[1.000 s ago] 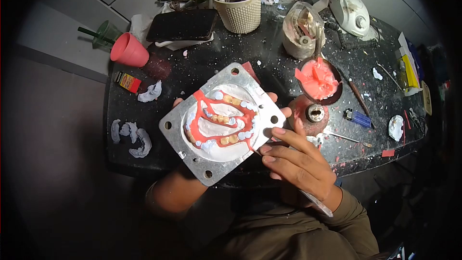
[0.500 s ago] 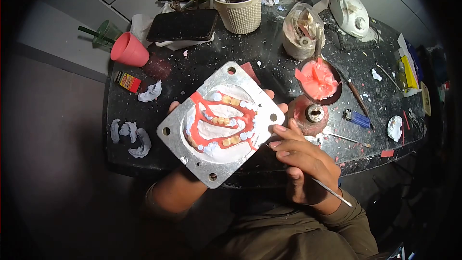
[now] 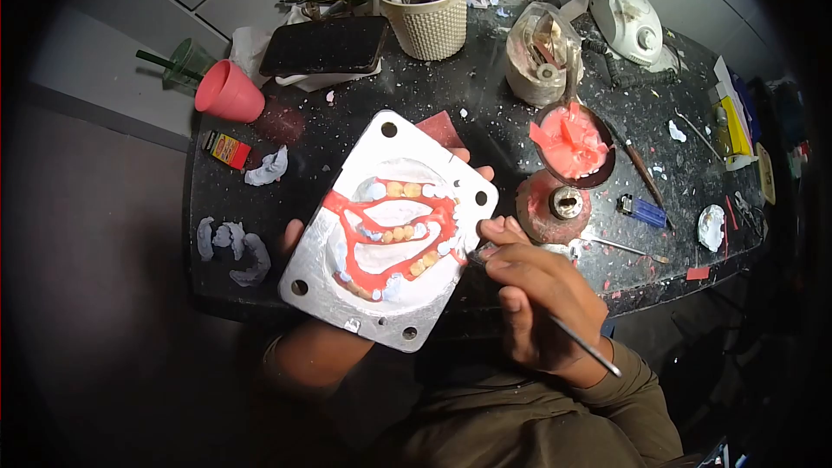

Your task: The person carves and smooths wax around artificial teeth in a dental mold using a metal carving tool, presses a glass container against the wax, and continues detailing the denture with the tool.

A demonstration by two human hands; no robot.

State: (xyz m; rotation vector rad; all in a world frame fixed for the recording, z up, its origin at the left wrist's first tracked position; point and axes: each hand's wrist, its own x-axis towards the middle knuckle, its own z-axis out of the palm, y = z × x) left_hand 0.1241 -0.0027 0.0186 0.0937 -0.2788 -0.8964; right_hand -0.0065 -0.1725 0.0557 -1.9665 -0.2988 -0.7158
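Note:
A square metal plate (image 3: 321,269) with a hole at each corner lies tilted in my left hand (image 3: 295,232), whose fingers show at its left and right edges while the palm is hidden beneath. Set in the plate is white plaster with red wax strips (image 3: 377,280) and rows of yellowish and bluish-white teeth (image 3: 400,233). My right hand (image 3: 550,295) is at the plate's right edge, gripping a thin metal tool (image 3: 585,347) that slants down to the right. The tool's front end is hard to make out near my fingertips.
Behind on the black bench (image 3: 347,121) are a pink cup (image 3: 230,92), a phone (image 3: 325,45) and a woven holder (image 3: 429,28). On the right are a pan of pink wax (image 3: 574,146), a round burner (image 3: 542,208) and a blue lighter (image 3: 643,211). Plaster pieces (image 3: 251,260) lie left.
The metal plate has turned counterclockwise in my left hand. My right hand has stayed by its right edge with the tool, its thumb now lower and apart from the front fingertips.

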